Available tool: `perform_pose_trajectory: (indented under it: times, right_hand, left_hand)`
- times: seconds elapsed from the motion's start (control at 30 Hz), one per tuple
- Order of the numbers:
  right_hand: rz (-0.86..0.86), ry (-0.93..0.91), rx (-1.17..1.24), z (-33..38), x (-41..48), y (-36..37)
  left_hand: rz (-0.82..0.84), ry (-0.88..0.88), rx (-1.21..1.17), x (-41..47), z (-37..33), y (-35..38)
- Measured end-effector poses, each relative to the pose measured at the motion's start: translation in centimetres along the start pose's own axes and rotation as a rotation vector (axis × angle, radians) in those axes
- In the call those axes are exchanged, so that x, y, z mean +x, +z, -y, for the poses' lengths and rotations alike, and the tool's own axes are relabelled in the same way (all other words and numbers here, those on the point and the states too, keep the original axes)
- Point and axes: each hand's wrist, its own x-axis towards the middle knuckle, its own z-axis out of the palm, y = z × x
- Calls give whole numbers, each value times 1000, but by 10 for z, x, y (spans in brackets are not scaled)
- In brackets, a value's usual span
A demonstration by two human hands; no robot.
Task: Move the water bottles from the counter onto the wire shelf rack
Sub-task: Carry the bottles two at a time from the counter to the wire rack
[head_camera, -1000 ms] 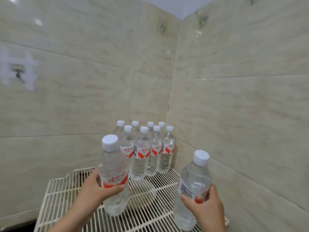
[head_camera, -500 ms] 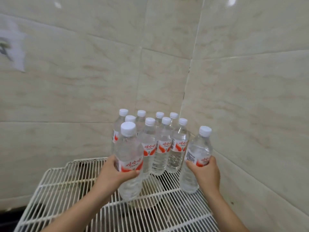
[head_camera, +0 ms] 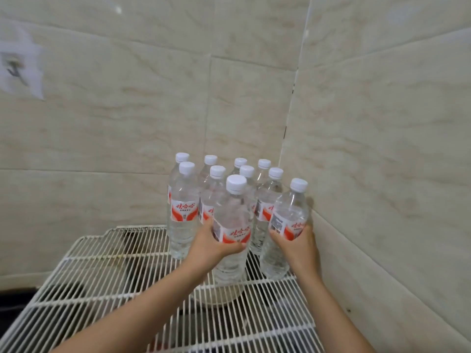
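A white wire shelf rack (head_camera: 107, 278) fills the lower view in a tiled corner. Several clear water bottles with white caps and red-white labels (head_camera: 184, 207) stand grouped at its back right. My left hand (head_camera: 211, 248) grips a bottle (head_camera: 233, 217) around its label, its base resting on the rack in front of the group. My right hand (head_camera: 297, 247) holds another bottle (head_camera: 289, 217) tilted slightly, its base down on the wires by the right wall.
Beige tiled walls close in behind and on the right (head_camera: 382, 149). A pale round bowl-like object (head_camera: 221, 294) shows under the rack wires. A hook on a white patch (head_camera: 17, 70) hangs on the left wall. Bare rack wires lie left and front.
Both hands carried their bottles forward and down to the rack beside the standing group. My left hand's bottle shifted right, in front of the cluster.
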Motion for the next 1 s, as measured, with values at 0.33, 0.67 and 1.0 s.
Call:
perform_pose_trajectory:
  times: [0.33,0.67,1.0]
  right_hand:
    - [231,16,151,-28,-6,-2]
    - [236,-17,203,-31,-6,-1]
    - [-227,-299,-32,-22,-18,7]
  left_hand:
    - [-63,-18,44,20,5,41]
    - [-144,-40,151,27,3,57]
    - [-141,-50,312,-5,9,48]
